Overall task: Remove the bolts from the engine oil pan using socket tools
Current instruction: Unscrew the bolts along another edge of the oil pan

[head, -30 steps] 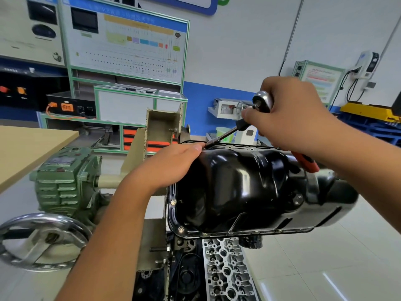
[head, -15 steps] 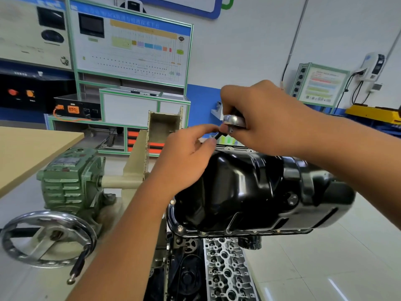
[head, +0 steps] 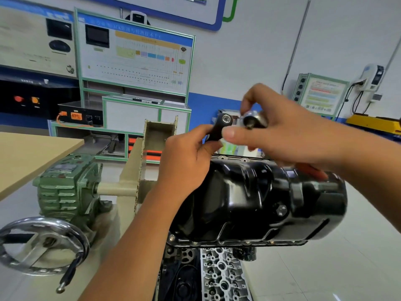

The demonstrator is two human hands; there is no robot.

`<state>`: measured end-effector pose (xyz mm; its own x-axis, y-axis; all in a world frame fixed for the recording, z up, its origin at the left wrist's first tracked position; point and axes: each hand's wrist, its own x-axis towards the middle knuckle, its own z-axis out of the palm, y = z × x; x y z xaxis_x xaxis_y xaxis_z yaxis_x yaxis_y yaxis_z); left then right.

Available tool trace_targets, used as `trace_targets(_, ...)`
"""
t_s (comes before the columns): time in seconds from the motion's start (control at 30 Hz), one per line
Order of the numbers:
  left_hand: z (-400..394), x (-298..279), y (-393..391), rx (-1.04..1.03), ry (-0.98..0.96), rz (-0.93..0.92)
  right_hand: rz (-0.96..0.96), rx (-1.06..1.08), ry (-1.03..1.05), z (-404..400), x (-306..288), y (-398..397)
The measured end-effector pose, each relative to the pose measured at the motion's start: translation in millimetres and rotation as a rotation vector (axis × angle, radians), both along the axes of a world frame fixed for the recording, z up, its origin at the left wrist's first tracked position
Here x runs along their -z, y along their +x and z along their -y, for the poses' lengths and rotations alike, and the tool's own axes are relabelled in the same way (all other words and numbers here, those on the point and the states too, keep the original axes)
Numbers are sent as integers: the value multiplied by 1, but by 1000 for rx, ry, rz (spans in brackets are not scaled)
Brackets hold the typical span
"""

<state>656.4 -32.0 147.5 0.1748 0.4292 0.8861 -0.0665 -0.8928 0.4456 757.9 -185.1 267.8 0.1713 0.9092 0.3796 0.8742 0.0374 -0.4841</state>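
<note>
Beige engine stand carries the black oil pan (glossy).

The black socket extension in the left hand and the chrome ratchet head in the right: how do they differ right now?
The black socket extension is a dark, matte, slim bar; the chrome ratchet head is shiny, silver and rounded. The extension shows a hollow open end toward the camera; the ratchet head shows a small drive stub. The left hand pinches the extension; the right hand holds the ratchet head. Both are raised above the glossy black oil pan, apart, not joined.
</note>
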Motion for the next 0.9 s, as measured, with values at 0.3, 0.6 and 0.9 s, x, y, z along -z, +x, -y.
trace_targets(0.3,3,0,1,6,10,15,-708,-184,-96,4,-6,9)
trace_targets(0.6,6,0,1,10,24,-18,-602,-313,175,9,1,7)
trace_targets(0.9,8,1,0,33,28,-68,-480,-302,168,11,-2,2)
